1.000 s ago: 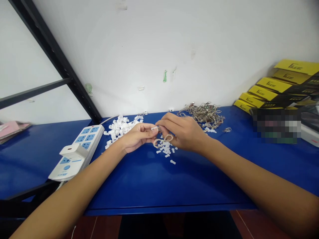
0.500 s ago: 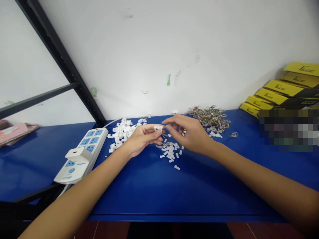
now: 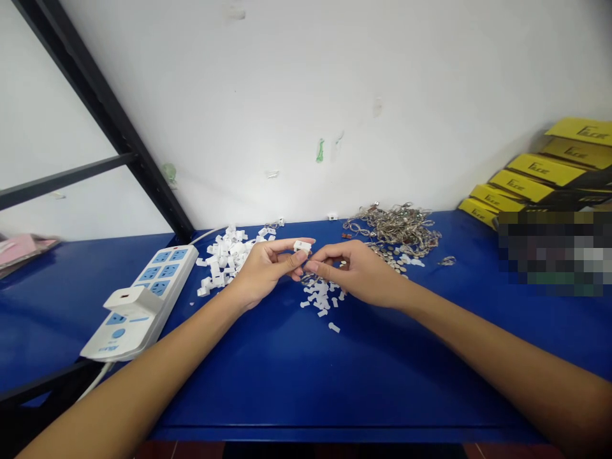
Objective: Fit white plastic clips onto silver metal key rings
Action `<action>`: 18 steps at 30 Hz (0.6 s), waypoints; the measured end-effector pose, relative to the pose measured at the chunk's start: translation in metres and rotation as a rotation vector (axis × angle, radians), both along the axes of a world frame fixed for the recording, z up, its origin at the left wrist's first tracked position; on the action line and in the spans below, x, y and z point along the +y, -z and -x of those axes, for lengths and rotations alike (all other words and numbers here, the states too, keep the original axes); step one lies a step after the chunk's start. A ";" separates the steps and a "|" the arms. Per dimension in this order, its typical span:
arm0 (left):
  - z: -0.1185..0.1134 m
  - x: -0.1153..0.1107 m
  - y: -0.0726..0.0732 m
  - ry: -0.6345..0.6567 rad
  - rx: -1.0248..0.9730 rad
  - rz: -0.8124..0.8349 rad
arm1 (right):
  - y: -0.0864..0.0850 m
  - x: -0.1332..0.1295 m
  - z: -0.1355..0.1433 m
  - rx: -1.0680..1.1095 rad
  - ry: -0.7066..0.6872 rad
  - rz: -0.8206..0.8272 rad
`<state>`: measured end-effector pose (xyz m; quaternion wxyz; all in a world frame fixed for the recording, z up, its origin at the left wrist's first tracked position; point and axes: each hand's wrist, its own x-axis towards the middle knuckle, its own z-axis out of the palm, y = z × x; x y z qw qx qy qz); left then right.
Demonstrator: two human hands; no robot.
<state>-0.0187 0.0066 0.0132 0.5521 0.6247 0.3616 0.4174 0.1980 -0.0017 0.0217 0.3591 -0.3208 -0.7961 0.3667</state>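
White plastic shows in my left grip, its thumb and fingers clamped on a small housing. Just beside it, my right grip has fingertips nearly together; I cannot tell what they pinch.

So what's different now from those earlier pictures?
The right hand has moved down from beside the small white piece to just below it; whether it grips anything is unclear. The piece, mostly covered by fingers at first, now shows. The left hand still holds it. The white pile and tangled wires look unchanged.
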 end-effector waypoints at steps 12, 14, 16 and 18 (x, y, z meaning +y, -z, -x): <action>0.002 0.003 -0.001 0.010 -0.029 0.021 | 0.005 0.002 -0.003 0.042 -0.105 0.238; 0.002 0.002 -0.001 -0.018 -0.040 0.026 | 0.009 0.004 -0.002 -0.044 0.072 -0.083; 0.000 0.001 0.000 -0.042 -0.051 0.041 | 0.012 0.005 -0.003 -0.099 0.234 -0.424; -0.002 -0.002 -0.001 -0.041 -0.059 0.064 | 0.014 0.005 -0.004 -0.132 0.282 -0.639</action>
